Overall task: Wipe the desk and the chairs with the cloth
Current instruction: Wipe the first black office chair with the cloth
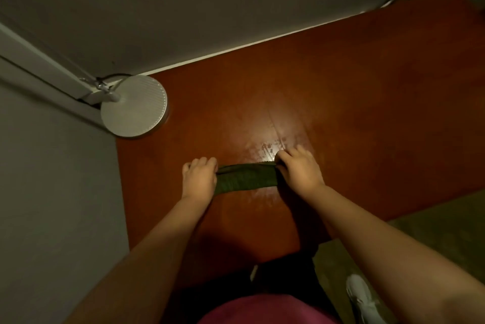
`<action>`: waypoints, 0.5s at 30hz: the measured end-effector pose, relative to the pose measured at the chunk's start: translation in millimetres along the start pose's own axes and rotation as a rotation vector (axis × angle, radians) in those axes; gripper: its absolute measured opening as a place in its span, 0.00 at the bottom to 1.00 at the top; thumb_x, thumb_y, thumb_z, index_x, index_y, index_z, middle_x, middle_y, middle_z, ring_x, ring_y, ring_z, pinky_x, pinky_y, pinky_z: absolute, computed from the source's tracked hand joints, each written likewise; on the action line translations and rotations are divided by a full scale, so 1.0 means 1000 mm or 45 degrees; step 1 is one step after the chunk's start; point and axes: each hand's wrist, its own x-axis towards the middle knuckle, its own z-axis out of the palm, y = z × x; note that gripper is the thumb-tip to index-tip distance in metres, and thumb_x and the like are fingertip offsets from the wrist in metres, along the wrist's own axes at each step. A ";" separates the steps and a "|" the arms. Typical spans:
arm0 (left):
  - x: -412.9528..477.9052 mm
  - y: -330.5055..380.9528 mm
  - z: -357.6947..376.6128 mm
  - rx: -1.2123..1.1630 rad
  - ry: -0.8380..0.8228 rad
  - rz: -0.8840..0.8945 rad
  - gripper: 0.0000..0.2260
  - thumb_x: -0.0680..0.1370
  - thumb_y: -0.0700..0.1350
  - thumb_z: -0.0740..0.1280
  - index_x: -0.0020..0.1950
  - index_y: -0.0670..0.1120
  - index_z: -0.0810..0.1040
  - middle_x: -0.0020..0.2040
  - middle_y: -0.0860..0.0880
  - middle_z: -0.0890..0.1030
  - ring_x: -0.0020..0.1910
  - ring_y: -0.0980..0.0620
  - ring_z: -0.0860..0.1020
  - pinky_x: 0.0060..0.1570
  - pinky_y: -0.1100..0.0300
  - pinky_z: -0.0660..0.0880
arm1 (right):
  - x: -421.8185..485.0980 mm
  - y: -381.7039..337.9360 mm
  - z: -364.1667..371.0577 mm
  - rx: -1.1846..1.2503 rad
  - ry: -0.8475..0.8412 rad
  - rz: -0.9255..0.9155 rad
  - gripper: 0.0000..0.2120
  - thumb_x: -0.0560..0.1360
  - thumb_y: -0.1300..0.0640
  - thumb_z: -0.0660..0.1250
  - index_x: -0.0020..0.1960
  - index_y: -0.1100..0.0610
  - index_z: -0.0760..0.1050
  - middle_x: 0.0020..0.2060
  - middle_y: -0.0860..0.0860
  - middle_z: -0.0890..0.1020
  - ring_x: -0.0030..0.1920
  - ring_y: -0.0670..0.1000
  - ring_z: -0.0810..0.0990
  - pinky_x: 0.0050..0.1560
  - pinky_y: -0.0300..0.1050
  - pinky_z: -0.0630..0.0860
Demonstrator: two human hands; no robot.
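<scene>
Dark green cloth [245, 178] was seen on the red-brown worktop [354, 113], bunched into a band running 9 to 3 o'clock, just below frame centre. Its 9 o'clock end was gripped by the left hand [199, 179], fingers curled over the edge. Its 3 o'clock end was gripped the same way by the right hand [299, 170]. A shiny streaked patch [273, 145] was noted at 12 o'clock of the cloth, next to the right hand. A round white lamp base [133, 105] was located at 10 o'clock, in the worktop corner by the wall. A white shoe [360, 297] was seen at 5 o'clock, off the worktop.
</scene>
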 end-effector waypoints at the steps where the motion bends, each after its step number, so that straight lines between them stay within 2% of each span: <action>1: -0.002 0.003 -0.005 -0.016 0.033 0.017 0.06 0.77 0.39 0.64 0.53 0.47 0.73 0.50 0.48 0.77 0.54 0.45 0.74 0.55 0.51 0.64 | 0.001 0.005 -0.008 0.044 -0.002 -0.024 0.08 0.79 0.56 0.64 0.56 0.55 0.76 0.51 0.52 0.79 0.54 0.55 0.74 0.50 0.48 0.71; 4: -0.001 0.013 -0.025 -0.045 0.111 0.024 0.07 0.77 0.42 0.67 0.54 0.46 0.74 0.48 0.48 0.79 0.52 0.45 0.76 0.53 0.51 0.66 | 0.004 0.019 -0.032 0.047 0.001 -0.085 0.08 0.80 0.56 0.63 0.57 0.55 0.77 0.46 0.54 0.81 0.48 0.56 0.79 0.42 0.51 0.77; 7: 0.005 0.023 -0.052 -0.086 0.231 0.047 0.03 0.77 0.44 0.68 0.48 0.46 0.76 0.44 0.48 0.80 0.47 0.45 0.78 0.53 0.51 0.67 | 0.008 0.028 -0.060 0.019 0.061 -0.116 0.09 0.80 0.56 0.61 0.57 0.54 0.77 0.41 0.53 0.82 0.40 0.56 0.80 0.35 0.50 0.77; 10: 0.008 0.033 -0.080 -0.205 0.350 0.063 0.03 0.77 0.44 0.69 0.48 0.47 0.77 0.42 0.49 0.81 0.45 0.46 0.78 0.54 0.50 0.68 | 0.010 0.034 -0.093 -0.025 0.128 -0.118 0.09 0.81 0.55 0.60 0.56 0.52 0.77 0.36 0.52 0.82 0.34 0.55 0.80 0.31 0.47 0.76; 12: 0.009 0.041 -0.096 -0.322 0.418 0.067 0.02 0.77 0.45 0.70 0.47 0.48 0.78 0.41 0.50 0.81 0.44 0.47 0.78 0.52 0.51 0.72 | 0.010 0.037 -0.114 -0.059 0.164 -0.124 0.08 0.80 0.54 0.62 0.55 0.51 0.79 0.37 0.51 0.82 0.36 0.54 0.80 0.32 0.45 0.74; 15: 0.007 0.052 -0.119 -0.386 0.489 0.124 0.03 0.77 0.47 0.69 0.47 0.48 0.80 0.41 0.51 0.82 0.43 0.48 0.79 0.48 0.51 0.75 | 0.006 0.038 -0.140 -0.050 0.266 -0.158 0.06 0.77 0.57 0.66 0.48 0.52 0.81 0.41 0.50 0.83 0.43 0.54 0.81 0.35 0.43 0.72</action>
